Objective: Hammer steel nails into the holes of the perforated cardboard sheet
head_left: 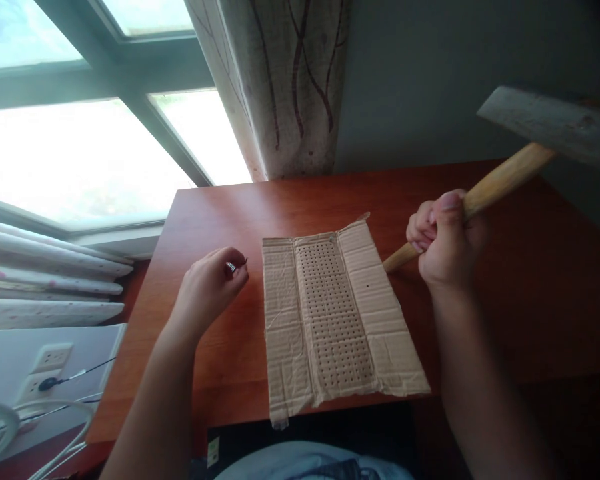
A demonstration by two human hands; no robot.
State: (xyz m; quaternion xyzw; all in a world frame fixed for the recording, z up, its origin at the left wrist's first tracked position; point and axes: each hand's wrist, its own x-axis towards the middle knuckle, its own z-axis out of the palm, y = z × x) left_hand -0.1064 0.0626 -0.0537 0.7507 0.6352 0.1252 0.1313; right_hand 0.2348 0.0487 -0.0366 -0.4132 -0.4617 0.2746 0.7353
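Observation:
My right hand point(447, 233) is wrapped round the wooden handle of a hammer point(505, 177), raised at the right. Its long grey metal head point(550, 123) runs out past the right edge of the view, and the handle's lower end points toward the cardboard. On the left, my left hand point(210, 283) pinches a small dark screw point(231, 266), mostly covered by the fingers. Between my hands lies a flattened piece of cardboard point(285, 320) with rows of small holes punched down its middle panel point(335, 313). Neither hand touches the cardboard.
The cardboard rests on a reddish-brown wooden table point(220, 220), its near end by the front edge. A window point(80, 153) and a patterned curtain point(300, 80) stand behind. At lower left are a wall socket point(50, 360) and white cables point(75, 413).

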